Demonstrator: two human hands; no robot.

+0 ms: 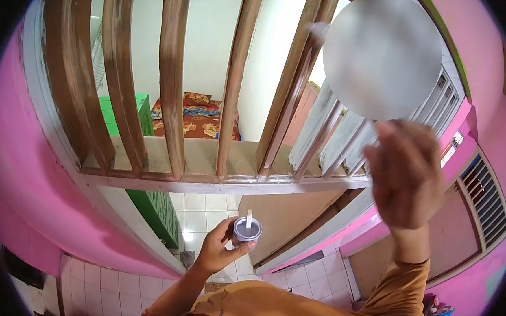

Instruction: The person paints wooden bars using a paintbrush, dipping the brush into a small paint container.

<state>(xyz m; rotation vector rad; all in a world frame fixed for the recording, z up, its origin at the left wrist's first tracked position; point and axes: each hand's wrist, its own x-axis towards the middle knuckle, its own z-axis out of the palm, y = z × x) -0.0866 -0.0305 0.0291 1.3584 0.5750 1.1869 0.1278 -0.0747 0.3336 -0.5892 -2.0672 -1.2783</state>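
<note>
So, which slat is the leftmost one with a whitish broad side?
The whitish slat directly right of the glossy brown slat. Its broad side looks whitish grey, while every slat further left shows brown.

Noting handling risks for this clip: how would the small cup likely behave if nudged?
The small cup is probably light, since the left hand holds it alone. Its grey contents look wet and may spill. The pale stick, jutting out, might shift.

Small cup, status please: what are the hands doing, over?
Left hand holding small cup, stick standing in it. Right hand raised, blurred, grip unclear. Blurred circle blocks view above it.
</note>
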